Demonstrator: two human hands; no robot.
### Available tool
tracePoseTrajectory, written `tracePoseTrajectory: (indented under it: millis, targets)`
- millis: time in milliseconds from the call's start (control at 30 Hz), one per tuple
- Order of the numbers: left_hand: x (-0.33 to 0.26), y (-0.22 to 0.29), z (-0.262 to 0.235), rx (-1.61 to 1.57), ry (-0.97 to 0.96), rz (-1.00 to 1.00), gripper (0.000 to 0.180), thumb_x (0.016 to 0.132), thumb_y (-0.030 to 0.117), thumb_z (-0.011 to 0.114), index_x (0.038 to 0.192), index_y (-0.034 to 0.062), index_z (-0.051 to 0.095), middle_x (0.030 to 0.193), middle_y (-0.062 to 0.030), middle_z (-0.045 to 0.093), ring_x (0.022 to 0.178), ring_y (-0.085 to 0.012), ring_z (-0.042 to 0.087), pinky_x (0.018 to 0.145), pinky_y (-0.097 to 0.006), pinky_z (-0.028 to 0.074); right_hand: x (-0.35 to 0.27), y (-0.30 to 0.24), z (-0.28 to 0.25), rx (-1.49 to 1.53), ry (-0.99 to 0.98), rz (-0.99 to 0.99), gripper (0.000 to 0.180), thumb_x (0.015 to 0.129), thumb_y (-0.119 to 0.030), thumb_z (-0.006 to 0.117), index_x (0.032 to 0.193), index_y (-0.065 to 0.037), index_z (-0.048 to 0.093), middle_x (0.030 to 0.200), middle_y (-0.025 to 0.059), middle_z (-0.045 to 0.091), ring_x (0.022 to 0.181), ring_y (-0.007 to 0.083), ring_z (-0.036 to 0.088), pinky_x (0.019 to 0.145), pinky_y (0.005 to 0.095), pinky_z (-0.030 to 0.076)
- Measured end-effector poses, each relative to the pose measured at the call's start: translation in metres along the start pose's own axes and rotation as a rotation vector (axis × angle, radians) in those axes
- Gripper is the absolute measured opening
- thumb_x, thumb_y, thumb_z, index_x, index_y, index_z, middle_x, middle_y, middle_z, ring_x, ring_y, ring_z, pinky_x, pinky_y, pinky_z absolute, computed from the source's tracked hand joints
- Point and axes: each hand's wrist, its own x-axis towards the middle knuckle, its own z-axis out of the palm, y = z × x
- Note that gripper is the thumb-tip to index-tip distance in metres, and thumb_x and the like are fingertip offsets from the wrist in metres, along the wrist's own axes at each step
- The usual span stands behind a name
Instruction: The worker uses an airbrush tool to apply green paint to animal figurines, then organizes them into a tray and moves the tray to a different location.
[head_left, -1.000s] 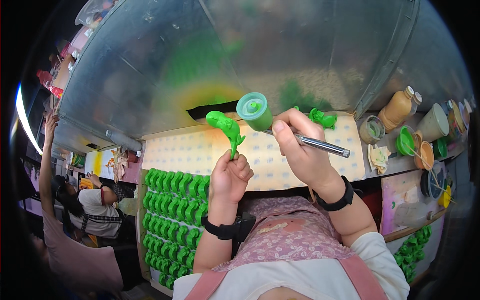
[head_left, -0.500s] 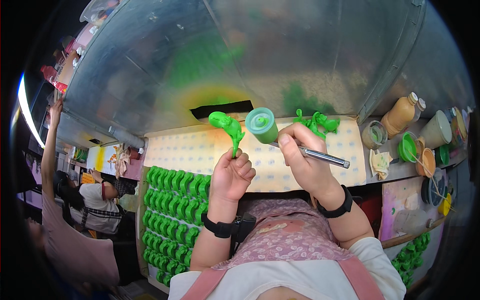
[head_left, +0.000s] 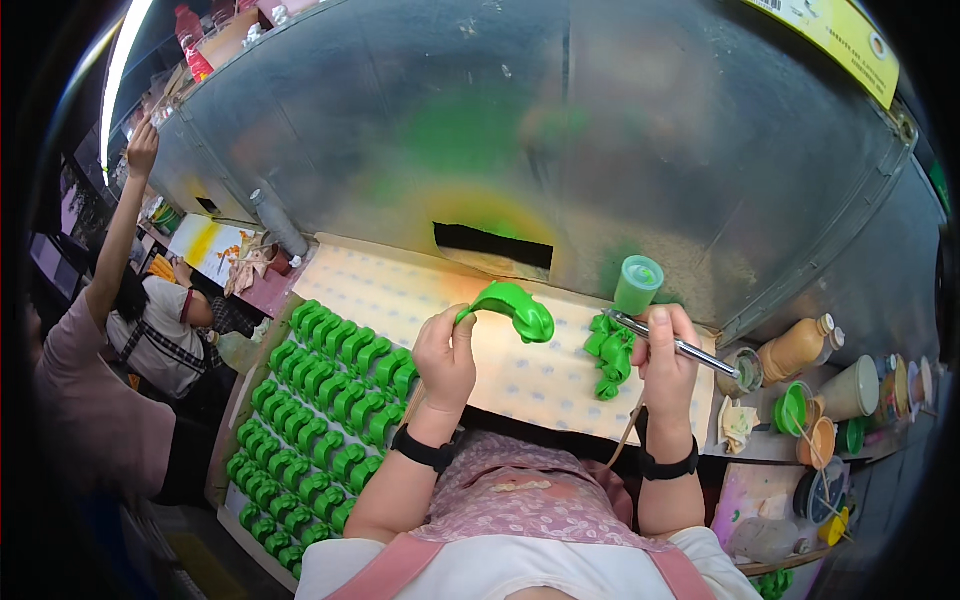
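Observation:
My left hand [head_left: 445, 352] holds up a green curved toy figure [head_left: 512, 306] by its thin tail end, over the pale perforated work board [head_left: 400, 290]. My right hand [head_left: 665, 350] grips a metal airbrush [head_left: 672, 342] with a green paint cup [head_left: 637, 284] on top; its nozzle end points left, a short way right of the figure. A small cluster of green painted figures [head_left: 607, 354] lies on the board just below the airbrush.
Several rows of green figures fill a tray [head_left: 318, 412] at my lower left. Paint bottles and cups [head_left: 812, 372] stand at the right. A grey metal spray hood [head_left: 560, 140] stained green rises behind the board. Another person [head_left: 130, 310] sits at the left with an arm raised.
The view has shifted. My left hand turned the green figure so it now lies more level, and my right hand with the airbrush moved away to the right of it.

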Motion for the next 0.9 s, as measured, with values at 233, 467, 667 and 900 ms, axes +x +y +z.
tracePoseTrajectory:
  millis: [233, 467, 667, 900]
  targets:
    - [0.009, 0.003, -0.019, 0.153, 0.113, 0.315, 0.016, 0.070, 0.007, 0.064, 0.086, 0.0049, 0.060, 0.074, -0.0062, 0.059, 0.072, -0.0238, 0.053, 0.066, -0.033, 0.039, -0.010, -0.018, -0.005, 0.053, -0.120, -0.016, 0.022, 0.086, -0.022, 0.050, 0.075, -0.003, 0.049, 0.053, -0.0010, 0.045, 0.045, 0.0045, 0.039, 0.042, 0.0187, 0.029]
    - [0.010, 0.012, -0.024, 0.190, 0.008, 0.432, 0.020, 0.067, 0.005, 0.064, 0.087, 0.0059, 0.061, 0.076, -0.0042, 0.060, 0.073, -0.0207, 0.052, 0.072, -0.032, 0.037, -0.012, -0.010, -0.022, 0.026, -0.059, 0.049, 0.025, 0.086, -0.025, 0.051, 0.075, -0.002, 0.050, 0.049, -0.0010, 0.044, 0.043, 0.0037, 0.038, 0.040, 0.0184, 0.027]
    - [0.009, 0.013, -0.012, 0.219, -0.081, 0.498, 0.028, 0.063, 0.008, 0.066, 0.091, 0.0075, 0.062, 0.076, -0.0023, 0.060, 0.073, -0.0192, 0.051, 0.071, -0.031, 0.035, -0.013, -0.007, -0.037, 0.055, -0.075, 0.101, 0.023, 0.086, -0.022, 0.051, 0.075, -0.002, 0.050, 0.049, -0.0011, 0.044, 0.043, 0.0039, 0.038, 0.040, 0.0193, 0.027]
    - [0.011, 0.008, 0.019, 0.286, -0.147, 0.539, 0.031, 0.061, 0.009, 0.067, 0.091, 0.0096, 0.063, 0.077, -0.0002, 0.060, 0.078, -0.0175, 0.052, 0.077, -0.032, 0.033, -0.003, -0.008, -0.050, -0.084, -0.247, 0.155, 0.020, 0.085, -0.016, 0.049, 0.075, 0.001, 0.051, 0.054, 0.0011, 0.048, 0.047, 0.0051, 0.042, 0.042, 0.0208, 0.032]
